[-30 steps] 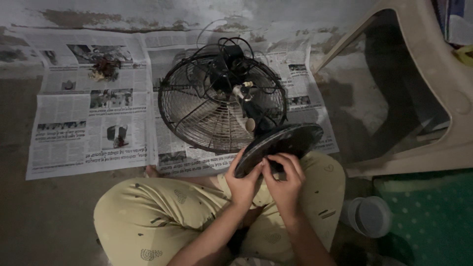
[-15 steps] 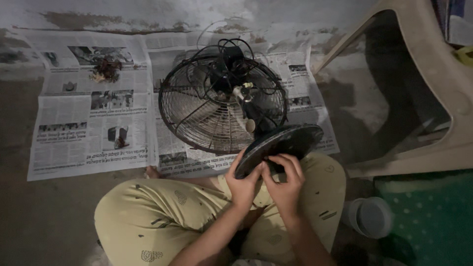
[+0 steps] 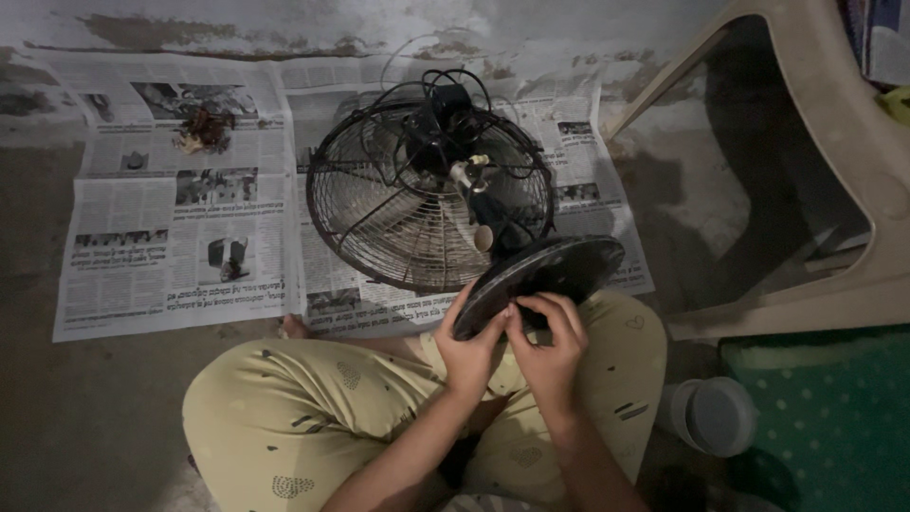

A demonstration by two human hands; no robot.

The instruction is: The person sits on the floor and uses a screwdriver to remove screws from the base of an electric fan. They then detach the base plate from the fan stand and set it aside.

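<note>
Black and round, the fan base [image 3: 545, 277] is tilting up on its edge over the person's lap, its underside turned toward them so both hands can get at it. The left hand [image 3: 471, 349] is gripping the lower rim, thumb along the edge, which seems to be what is steadying the disc at that angle. The right hand [image 3: 550, 343] is curling over the underside just beside it, fingertips [image 3: 524, 308] pressing into the surface as if pinching something small there; whether it is actually holding a piece I cannot tell, since the spot is dark and covered by the fingers.

A short stem is running up from the base to the motor [image 3: 438, 118], so the whole fan is lying on its side, the wire cage [image 3: 379, 204] resting face down on the newspaper sheets [image 3: 171, 237] spread across the concrete floor [image 3: 57, 427]. The paper looks laid out to keep dirt and parts off the floor. A dark cord [image 3: 474, 90] is looping loosely over the motor. Well apart, on the far left sheet, a small reddish clump [image 3: 202, 128] is sitting. A beige plastic chair [image 3: 853, 171] is standing at the right, and a pale round container [image 3: 716, 412] is lying near the person's right knee, by a green dotted mat [image 3: 834, 427].
</note>
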